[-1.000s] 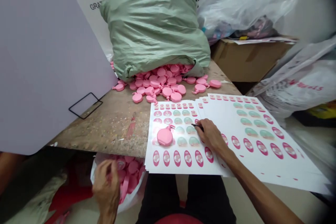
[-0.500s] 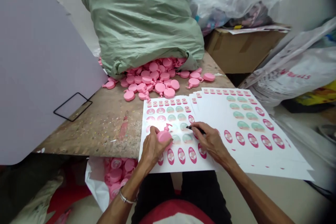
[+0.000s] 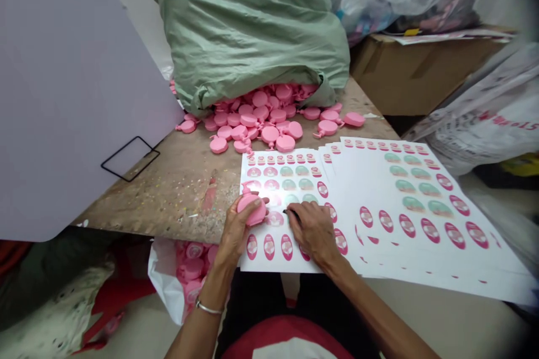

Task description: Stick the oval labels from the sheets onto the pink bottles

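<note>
My left hand (image 3: 234, 231) is closed around a flat, round pink toy pump bottle (image 3: 251, 210), its nozzle pointing up, above the left part of a sticker sheet (image 3: 249, 267). My right hand (image 3: 315, 231) rests over the same sheet, fingers pinched on a thin black tool (image 3: 291, 212). Only the tool's dark tip shows, so its kind is unclear. Rows of pink and green printed stickers surround both hands. A sticker on the tip cannot be made out.
A heap of pink pump bottles (image 3: 269, 123) spills from a green sack (image 3: 252, 28) at the back. More sticker sheets (image 3: 366, 174) overlap on the right. A white bag (image 3: 165, 280) of pink pieces hangs below the table edge. A cardboard box (image 3: 404, 76) stands behind right.
My left hand has turned the bottle and lifted it slightly to the left. My right hand has slid left across the sheet, hiding more of the tool. The view has shifted a little.
</note>
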Demonstrator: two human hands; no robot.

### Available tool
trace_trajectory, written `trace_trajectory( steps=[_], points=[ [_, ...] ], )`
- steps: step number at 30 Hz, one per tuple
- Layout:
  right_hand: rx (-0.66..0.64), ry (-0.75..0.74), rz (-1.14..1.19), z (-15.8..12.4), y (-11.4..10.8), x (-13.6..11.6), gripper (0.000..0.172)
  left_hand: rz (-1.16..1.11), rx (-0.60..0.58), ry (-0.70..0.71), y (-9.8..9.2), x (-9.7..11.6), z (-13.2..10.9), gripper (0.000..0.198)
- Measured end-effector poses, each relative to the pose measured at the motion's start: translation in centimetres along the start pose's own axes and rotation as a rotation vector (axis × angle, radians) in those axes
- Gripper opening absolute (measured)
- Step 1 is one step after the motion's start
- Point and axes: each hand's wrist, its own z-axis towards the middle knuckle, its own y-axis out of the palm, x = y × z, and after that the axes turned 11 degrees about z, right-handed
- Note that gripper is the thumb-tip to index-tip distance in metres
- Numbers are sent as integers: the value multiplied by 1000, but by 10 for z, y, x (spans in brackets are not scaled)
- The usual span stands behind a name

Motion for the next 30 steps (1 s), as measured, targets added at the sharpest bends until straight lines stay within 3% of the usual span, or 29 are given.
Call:
trace_trajectory(
  steps=[7, 14, 18, 22, 24, 26, 28, 30],
  points=[
    [-16, -38, 14, -1, -2, 0, 14, -5, 33, 30, 0, -13, 8, 44],
    [-82, -9, 90, 3, -4, 3, 14, 182, 77, 98, -3, -21, 11, 51],
    [-33, -11, 100, 2, -3, -1, 16, 207, 78, 124, -1, -22, 11, 49],
    [51, -131, 188, -2, -12, -12, 14, 91, 85, 128, -1, -21, 11, 48],
    [105, -63, 355, -1, -21, -16, 14, 19, 74, 99, 0, -18, 9, 48],
    [125, 100, 553, 4, -31, -18, 15, -31, 30, 72, 2, -12, 4, 47],
    [84, 229, 703, 12, -39, -20, 20, -62, -40, 36, 7, -4, -4, 46],
    [9, 259, 786, 21, -43, -22, 25, -89, -98, -16, 12, 3, -13, 47]
  ],
)
